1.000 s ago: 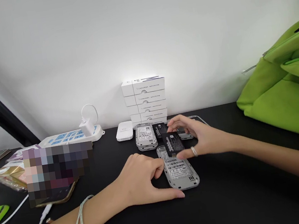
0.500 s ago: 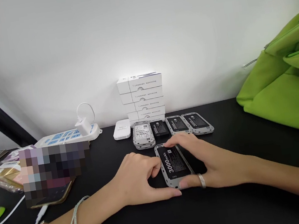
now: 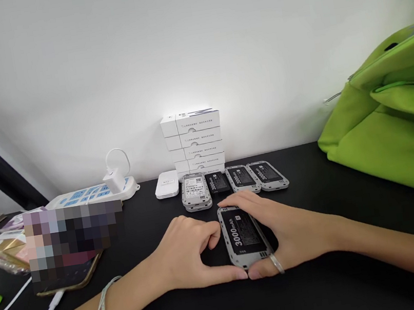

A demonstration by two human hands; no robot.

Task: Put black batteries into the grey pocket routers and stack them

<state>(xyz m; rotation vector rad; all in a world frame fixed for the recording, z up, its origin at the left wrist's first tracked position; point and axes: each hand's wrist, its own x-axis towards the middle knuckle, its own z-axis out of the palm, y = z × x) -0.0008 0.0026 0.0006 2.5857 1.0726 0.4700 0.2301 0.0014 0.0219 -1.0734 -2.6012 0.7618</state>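
My right hand (image 3: 292,233) grips the grey device (image 3: 241,258) by its edges, pressing it flat on the worktop (image 3: 303,171) w/ 3000mAh batt (image 3: 244,232) seated inside; left hand (image 3: 185,254) loosely curled, steadying its near corner, no firm grip

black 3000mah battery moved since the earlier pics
Yes: the battery has come toward the person, away from the white box stack, and now lies in the grey case under the right hand.

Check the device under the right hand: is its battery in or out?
In: the black 3000 mAh battery lies inside the grey frame of the device, held by the right hand, with the frame's rim showing around it.
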